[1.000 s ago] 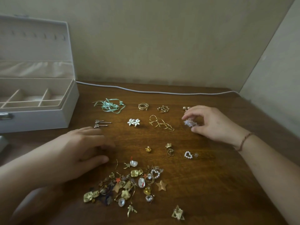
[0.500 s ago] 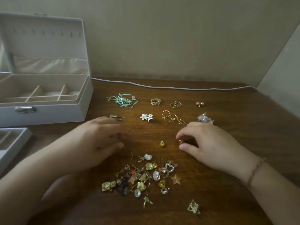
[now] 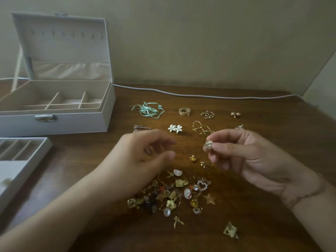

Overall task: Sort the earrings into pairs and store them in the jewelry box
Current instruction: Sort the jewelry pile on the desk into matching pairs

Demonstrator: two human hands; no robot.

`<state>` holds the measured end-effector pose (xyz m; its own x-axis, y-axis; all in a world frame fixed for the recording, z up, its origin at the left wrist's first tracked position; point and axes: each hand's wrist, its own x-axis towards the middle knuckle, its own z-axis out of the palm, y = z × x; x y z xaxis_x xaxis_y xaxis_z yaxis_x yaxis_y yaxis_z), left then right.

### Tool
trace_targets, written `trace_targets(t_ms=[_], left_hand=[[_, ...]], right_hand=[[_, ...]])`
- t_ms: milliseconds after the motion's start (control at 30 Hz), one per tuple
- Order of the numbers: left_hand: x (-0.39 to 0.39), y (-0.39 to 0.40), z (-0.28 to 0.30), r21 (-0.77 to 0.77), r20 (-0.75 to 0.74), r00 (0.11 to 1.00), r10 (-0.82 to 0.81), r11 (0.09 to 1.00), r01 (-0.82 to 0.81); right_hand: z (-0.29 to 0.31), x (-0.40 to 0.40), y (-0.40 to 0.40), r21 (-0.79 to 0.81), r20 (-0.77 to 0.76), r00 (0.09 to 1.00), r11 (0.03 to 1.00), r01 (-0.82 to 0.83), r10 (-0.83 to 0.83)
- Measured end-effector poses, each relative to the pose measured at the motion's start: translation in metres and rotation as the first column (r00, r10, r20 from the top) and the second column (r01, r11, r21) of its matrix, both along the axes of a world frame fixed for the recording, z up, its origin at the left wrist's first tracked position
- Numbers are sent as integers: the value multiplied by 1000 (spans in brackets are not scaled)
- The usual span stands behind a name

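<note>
My right hand (image 3: 243,153) is raised above the table and pinches a small pearl heart earring (image 3: 207,144) between thumb and fingertips. My left hand (image 3: 143,155) hovers beside it, fingers loosely curled, holding nothing. A mixed pile of unsorted earrings (image 3: 174,193) lies just in front of both hands. Sorted pairs sit in rows behind: mint ribbon earrings (image 3: 148,110), white flower studs (image 3: 175,128), gold rings (image 3: 184,111), gold wavy hoops (image 3: 201,129), pearl studs (image 3: 235,114). The white jewelry box (image 3: 72,120) stands open at the left.
A removable white tray (image 3: 39,151) with compartments lies at the near left. A grey cable (image 3: 200,95) runs along the back of the wooden table (image 3: 272,135). A lone gold square earring (image 3: 230,230) lies at the near right. Walls close the back and right.
My right hand left the sparkly earring at the back right, came toward the middle, picked up the pearl heart earring and lifted it. My left hand rose off the table. The camera shifted left.
</note>
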<state>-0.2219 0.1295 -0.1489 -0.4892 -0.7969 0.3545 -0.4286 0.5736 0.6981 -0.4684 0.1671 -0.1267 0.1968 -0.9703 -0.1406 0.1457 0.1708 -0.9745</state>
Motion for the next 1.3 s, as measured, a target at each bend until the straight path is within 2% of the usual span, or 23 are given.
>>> trace_targets(t_ms=[67,167,233,333,433,500,567,633,700,767,867,933,1033,1133,1300], left_hand=[[-9,7,0,92,-84,996,-33,995,41],[-18,15,2,234,-199,979,-52,967,99],[-22,18,5,265,-250,968,-34,959,102],[-23,19,8,234,-286,958,9,970,61],[-19,14,10,293,-303,951,61,956,32],[-14,10,11,376,-319,939,129,927,0],[-5,3,13,451,-339,919,199,892,-27],[7,-7,18,514,-384,885,263,857,-32],[22,-18,24,557,-455,826,332,830,-27],[35,-26,30,597,-533,743,405,802,-9],[46,-36,30,663,-582,654,484,748,35],[48,-39,28,708,-591,608,530,701,78],[48,-41,28,740,-613,544,572,658,142],[49,-42,27,746,-635,494,593,638,193],[48,-41,26,770,-622,515,590,582,262]], right_hand=[[1,7,1,29,35,999,999,-29,28],[1,19,5,-10,-40,998,999,-45,45],[1,29,8,-111,-152,988,994,-26,9],[0,40,11,-275,-272,957,961,22,-100],[1,40,13,-378,-388,909,926,-5,-153],[6,28,19,-441,-621,763,885,-148,-181],[15,12,28,-372,-834,539,839,-396,-116],[21,0,36,-224,-920,391,805,-550,11],[21,-6,37,-130,-950,301,779,-614,78],[13,-3,34,-186,-955,297,784,-592,-2],[-2,11,24,-393,-904,357,786,-477,-235],[-12,15,17,-418,-898,337,786,-454,-283],[-20,11,10,-358,-930,262,804,-474,-260],[-19,3,9,-254,-958,247,824,-507,-143],[-7,-12,14,-147,-976,215,819,-554,-29]])
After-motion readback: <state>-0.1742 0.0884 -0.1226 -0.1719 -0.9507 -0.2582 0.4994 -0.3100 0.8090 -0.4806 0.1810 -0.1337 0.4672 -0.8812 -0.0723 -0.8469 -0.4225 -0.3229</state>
